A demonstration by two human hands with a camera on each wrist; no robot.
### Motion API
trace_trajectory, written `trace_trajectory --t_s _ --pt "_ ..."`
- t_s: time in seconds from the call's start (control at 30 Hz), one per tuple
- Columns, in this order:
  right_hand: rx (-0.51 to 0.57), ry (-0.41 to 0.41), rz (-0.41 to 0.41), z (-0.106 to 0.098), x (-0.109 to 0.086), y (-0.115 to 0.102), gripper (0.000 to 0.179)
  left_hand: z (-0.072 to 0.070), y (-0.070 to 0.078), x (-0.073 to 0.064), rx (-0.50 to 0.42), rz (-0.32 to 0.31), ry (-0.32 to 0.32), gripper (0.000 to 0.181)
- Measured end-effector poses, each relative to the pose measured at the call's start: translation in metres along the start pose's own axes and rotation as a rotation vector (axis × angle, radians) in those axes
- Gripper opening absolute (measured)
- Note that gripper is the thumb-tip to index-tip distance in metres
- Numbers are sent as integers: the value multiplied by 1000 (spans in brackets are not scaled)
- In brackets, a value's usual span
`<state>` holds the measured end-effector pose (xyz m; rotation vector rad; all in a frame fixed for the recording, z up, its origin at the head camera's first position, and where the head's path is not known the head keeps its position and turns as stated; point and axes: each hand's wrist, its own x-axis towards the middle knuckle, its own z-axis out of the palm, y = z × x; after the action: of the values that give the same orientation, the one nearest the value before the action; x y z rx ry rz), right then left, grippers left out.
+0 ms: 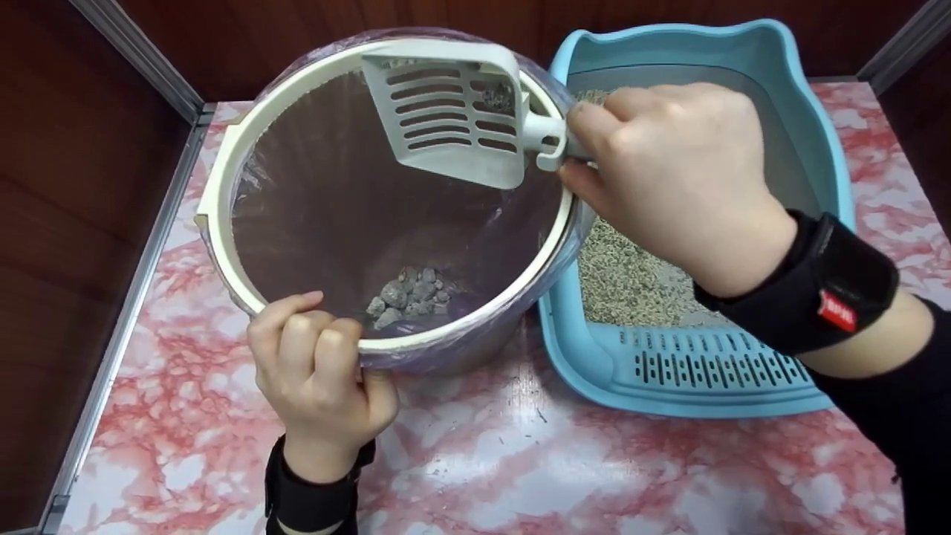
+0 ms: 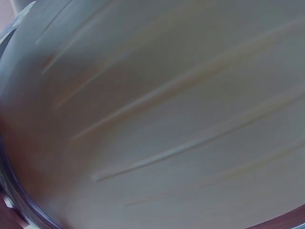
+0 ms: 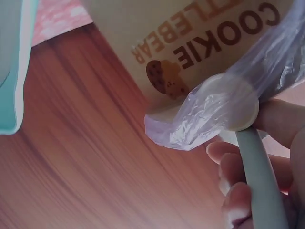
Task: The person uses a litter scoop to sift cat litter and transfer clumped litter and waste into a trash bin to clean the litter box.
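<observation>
A cream-rimmed trash bin (image 1: 224,178) lined with a thin purple plastic bag (image 3: 190,124) stands in the head view, with several grey clumps (image 1: 407,293) at its bottom. My left hand (image 1: 316,371) grips the bin's near rim, fingers hooked over the inside. In my right hand (image 1: 669,163) is the handle of a pale slotted litter scoop (image 1: 498,167). The scoop's head hangs tilted over the bin's far right side, with a few bits clinging to it. The right wrist view shows fingers curled round the handle (image 3: 259,181), close to the rim. Only the bin's ribbed outer wall (image 2: 190,114) fills the left wrist view.
Right of the bin stands a blue litter box (image 1: 561,357) with granular litter (image 1: 624,286) and a slotted front ledge. Both stand on a red-and-white marbled surface (image 1: 475,461). Dark wood panels (image 1: 82,186) rise at the back and sides.
</observation>
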<state>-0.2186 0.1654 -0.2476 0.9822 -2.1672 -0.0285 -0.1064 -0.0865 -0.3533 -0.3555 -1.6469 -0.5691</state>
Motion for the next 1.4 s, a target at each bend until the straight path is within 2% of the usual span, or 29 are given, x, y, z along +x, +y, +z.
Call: trace_trajectory --t_s 0.13,0.23,0.43,0.53,0.63,0.87,0.97,1.07,1.2,1.33,1.4 --pt "-69 104 -57 2 2 -8 20 0 0 0 -1 1 -4 17" --pt "-124 165 -97 3 4 -16 23 0 1 1 -2 1 -6 17" --pt "-208 171 -178 6 7 -29 18 0 0 1 -7 -2 -11 16" --pt "-228 186 -207 8 8 -33 24 -1 0 1 -2 -4 -9 16" --pt "-229 220 -213 10 7 -35 28 -1 0 1 0 -2 -10 16" --pt "-194 270 -194 12 5 -31 23 0 -1 0 -5 2 -17 17" --pt "-157 265 -152 11 3 -23 20 1 -1 0 -6 1 -14 17" --pt "-109 255 -58 15 -4 -7 17 1 -1 0 -9 0 -10 16" --pt "-63 262 138 19 -23 27 26 3 -1 0 -6 0 -10 15" --pt "-7 302 339 11 -40 61 27 4 -1 1 -4 2 -15 14" --pt "36 299 405 5 -45 71 27 5 -2 1 -5 5 -16 13"
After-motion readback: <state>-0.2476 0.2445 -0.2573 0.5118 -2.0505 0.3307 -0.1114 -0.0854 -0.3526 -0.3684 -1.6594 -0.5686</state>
